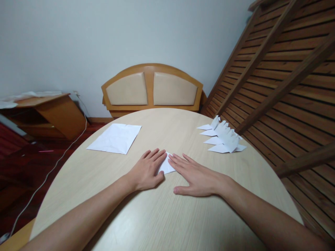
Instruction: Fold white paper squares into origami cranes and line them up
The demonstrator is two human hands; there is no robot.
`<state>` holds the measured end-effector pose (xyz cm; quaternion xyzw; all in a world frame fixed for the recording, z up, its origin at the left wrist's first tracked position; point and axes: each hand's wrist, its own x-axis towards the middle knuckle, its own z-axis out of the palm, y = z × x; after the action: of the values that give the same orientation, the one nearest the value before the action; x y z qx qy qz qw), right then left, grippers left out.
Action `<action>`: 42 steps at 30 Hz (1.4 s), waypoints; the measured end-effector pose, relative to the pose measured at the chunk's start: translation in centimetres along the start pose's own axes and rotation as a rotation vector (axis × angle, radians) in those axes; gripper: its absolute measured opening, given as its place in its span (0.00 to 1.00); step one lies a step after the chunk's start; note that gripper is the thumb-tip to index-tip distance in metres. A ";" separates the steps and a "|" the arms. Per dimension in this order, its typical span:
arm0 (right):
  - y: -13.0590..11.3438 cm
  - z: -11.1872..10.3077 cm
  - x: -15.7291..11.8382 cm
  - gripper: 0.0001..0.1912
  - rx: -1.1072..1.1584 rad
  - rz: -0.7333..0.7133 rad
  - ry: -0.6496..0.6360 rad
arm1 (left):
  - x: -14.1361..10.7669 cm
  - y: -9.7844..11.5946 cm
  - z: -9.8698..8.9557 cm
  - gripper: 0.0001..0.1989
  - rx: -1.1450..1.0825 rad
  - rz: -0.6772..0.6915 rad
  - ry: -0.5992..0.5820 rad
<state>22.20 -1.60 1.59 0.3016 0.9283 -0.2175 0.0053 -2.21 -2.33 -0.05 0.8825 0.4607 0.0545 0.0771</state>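
Note:
A small folded piece of white paper (166,166) lies flat on the round table (167,216), partly covered by both hands. My left hand (148,170) rests on its left side, fingers stretched out and thumb pointing inward. From the right, my right hand (195,175) presses its fingertips on the paper's other side, with the thumb spread away onto the tabletop. Neither hand grips anything. How the paper is folded beneath the fingers is hidden.
White paper sheets (115,138) lie in a flat stack at the table's left. Several folded paper figures (225,137) stand in a row near the right edge. Beyond are a headboard (152,87), a slatted wooden frame (282,76) and a low cabinet (60,116); a white cable (52,169) crosses the floor.

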 end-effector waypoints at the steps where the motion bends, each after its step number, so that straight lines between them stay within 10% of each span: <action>1: -0.1 0.1 0.0 0.54 0.003 0.004 0.000 | 0.0 0.0 0.1 0.36 0.006 0.001 0.005; 24: -2.0 0.4 -2.0 0.40 -0.179 0.248 0.123 | -0.1 -0.6 1.1 0.35 0.009 0.005 0.046; 42: 0.3 1.5 0.4 0.39 -0.002 0.005 0.154 | -0.2 -3.5 -0.5 0.27 -0.045 0.070 -0.062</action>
<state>21.92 -1.77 0.03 0.3197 0.9254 -0.1928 -0.0652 -5.27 -0.51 -0.18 0.8974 0.4256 0.0403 0.1093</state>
